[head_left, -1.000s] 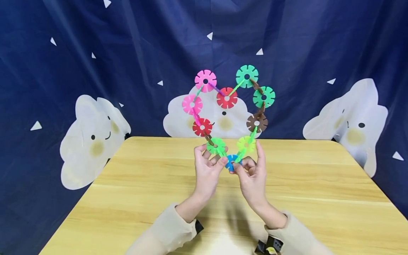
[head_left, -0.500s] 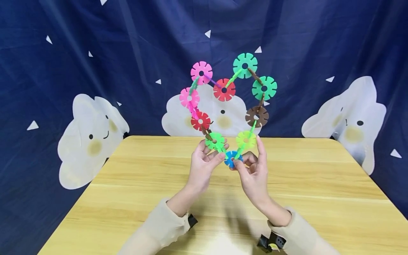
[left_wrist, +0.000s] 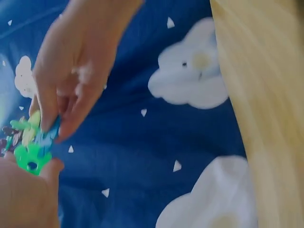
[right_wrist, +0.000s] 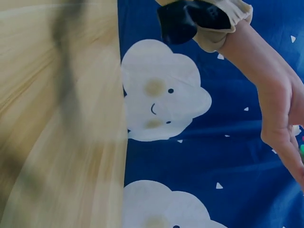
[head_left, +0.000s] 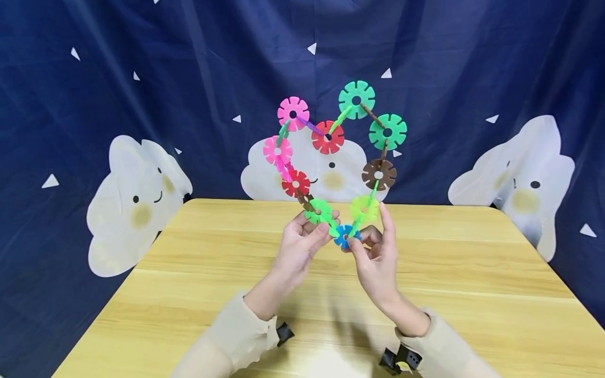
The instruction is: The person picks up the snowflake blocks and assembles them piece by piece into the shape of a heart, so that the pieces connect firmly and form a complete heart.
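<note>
A heart-shaped ring of slotted plastic snowflake discs is held upright above the table in the head view. My left hand [head_left: 300,247] grips it at the lower left, around the bright green disc [head_left: 319,211]. With thumb and fingers, my right hand [head_left: 378,268] pinches the blue disc [head_left: 347,238] at the bottom point; its index finger is raised beside the yellow disc [head_left: 364,209]. A red disc [head_left: 328,137] forms the top dip, between a pink disc [head_left: 293,113] and a teal disc [head_left: 356,100]. The left wrist view shows the green disc [left_wrist: 32,159] between both hands.
The wooden table [head_left: 189,262] lies below the hands. Behind it hangs a dark blue curtain [head_left: 212,68] with white clouds and triangles. Black devices [head_left: 284,334] are strapped at both sleeve cuffs.
The heart ring has risen slightly, and its upper part has shifted to the left. My left hand and forearm have moved a little left. The right hand keeps its pinch, nearly still.
</note>
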{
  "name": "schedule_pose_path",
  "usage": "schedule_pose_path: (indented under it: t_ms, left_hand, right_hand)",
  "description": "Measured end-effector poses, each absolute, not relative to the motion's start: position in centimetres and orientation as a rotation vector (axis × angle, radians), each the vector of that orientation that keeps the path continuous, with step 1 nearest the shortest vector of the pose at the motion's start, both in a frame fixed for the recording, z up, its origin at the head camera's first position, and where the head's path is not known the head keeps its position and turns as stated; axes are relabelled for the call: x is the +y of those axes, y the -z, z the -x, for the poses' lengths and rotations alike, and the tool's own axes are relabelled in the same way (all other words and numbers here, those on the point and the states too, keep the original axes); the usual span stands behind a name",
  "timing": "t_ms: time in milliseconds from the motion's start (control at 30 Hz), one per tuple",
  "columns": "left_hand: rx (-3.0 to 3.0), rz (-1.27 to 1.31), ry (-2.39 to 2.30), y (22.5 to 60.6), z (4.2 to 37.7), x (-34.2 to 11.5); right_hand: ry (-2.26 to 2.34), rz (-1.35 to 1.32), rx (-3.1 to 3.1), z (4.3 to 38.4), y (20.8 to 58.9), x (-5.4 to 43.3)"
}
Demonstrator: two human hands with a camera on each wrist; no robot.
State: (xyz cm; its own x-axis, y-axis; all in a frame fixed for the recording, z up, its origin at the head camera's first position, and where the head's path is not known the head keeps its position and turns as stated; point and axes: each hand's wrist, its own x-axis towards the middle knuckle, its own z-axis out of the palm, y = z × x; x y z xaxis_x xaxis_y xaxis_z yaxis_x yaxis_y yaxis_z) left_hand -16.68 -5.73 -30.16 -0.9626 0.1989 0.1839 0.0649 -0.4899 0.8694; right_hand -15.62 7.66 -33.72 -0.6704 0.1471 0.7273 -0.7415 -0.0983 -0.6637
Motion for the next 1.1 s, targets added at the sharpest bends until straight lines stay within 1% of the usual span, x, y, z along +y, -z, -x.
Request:
schedule_pose_path:
  t_ms: [67,167,333,600,833,967,1100]
  left_hand:
    - [1.414,-0.362,-2.691,30.1,16.4,-5.1]
    - [1.275,-0.374,-2.783,30.1,16.1,-4.3]
    - [1.251,-0.415,-2.812,30.0,16.0,-4.1]
    - [1.625,-0.566,-2.752,29.7,16.5,-4.4]
    - [1.981,-0.572,-2.629,29.5,16.5,-4.5]
    - [2.066,-0.611,-2.582,29.9,16.5,-4.5]
    - [2.111,-0.591,-2.601,30.4,16.5,-4.4]
  right_hand:
    - [-1.827,-0.650,-1.527,15.7,33.7,7.6]
    - [-1.809,-0.643,-1.493,15.7,33.5,7.4]
    - [-1.794,-0.654,-1.489,16.0,32.8,7.1]
    - [-1.849,-0.708,-1.542,16.4,32.5,8.2]
    - [-1.757,-0.662,-1.686,16.5,32.2,9.4]
    - [-1.749,-0.639,-1.736,16.3,32.2,9.7]
    - [-1.708,-0.645,-1.742,16.2,32.3,9.7]
